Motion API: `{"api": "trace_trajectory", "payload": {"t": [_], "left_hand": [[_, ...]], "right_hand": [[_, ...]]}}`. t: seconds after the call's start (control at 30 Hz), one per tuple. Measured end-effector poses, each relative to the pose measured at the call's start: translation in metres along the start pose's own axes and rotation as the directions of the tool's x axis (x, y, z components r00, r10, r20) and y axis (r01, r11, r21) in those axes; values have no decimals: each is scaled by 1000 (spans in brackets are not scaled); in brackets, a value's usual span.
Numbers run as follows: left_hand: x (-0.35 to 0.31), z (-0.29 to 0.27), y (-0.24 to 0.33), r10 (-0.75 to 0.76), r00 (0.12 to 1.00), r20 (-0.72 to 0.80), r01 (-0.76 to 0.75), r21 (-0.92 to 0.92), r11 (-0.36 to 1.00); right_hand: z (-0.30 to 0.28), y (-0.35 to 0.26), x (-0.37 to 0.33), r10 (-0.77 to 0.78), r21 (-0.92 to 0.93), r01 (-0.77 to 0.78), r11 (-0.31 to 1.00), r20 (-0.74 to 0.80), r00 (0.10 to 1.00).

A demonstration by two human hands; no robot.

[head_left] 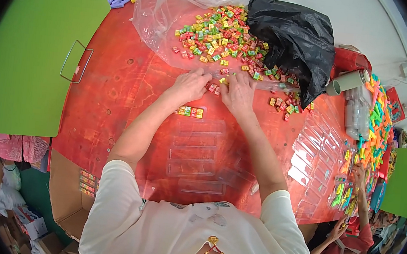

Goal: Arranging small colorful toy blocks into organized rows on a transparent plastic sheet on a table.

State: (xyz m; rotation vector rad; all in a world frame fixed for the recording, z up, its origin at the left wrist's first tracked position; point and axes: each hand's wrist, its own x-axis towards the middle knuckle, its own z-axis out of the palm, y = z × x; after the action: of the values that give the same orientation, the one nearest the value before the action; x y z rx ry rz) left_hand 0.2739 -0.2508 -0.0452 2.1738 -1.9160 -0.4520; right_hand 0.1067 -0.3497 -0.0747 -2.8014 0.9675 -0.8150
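Head view: left hand (192, 84) and right hand (239, 95) stand apart, either side of a short row of red blocks (213, 88) on the table (104, 93), at the near edge of the loose pile (217, 35). Fingers curl downward; cannot tell whether either hand pinches a block. Blocks look light, stiff and smooth, probably prone to skid; best hold: thumb and fingertip on opposite sides. Clear trays (303, 162) appear thin, likely easily creased; lift by rims.
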Motion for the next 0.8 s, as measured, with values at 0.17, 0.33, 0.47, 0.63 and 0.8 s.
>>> {"api": "trace_trajectory", "payload": {"t": [0.17, 0.33, 0.47, 0.63, 0.8], "left_hand": [[-13, 13, -18, -14, 987, -158, 7, -41, 999], [-24, 13, -21, -47, 983, -175, 42, -34, 999], [-24, 12, -15, -12, 981, -194, 6, -31, 999], [-29, 9, -20, -59, 982, -181, 55, -23, 998], [-8, 27, -22, 58, 950, -307, -79, -54, 995]], "right_hand": [[10, -32, 5, 41, -25, -40, 999, 49, 998], [9, -47, 3, -26, -73, 29, 997, 36, 999], [6, -33, -5, -56, 6, 56, 998, 16, 998], [3, -35, -5, -37, 75, 21, 997, 210, 977], [6, -18, -4, -51, -76, 64, 995, 160, 986]]}}
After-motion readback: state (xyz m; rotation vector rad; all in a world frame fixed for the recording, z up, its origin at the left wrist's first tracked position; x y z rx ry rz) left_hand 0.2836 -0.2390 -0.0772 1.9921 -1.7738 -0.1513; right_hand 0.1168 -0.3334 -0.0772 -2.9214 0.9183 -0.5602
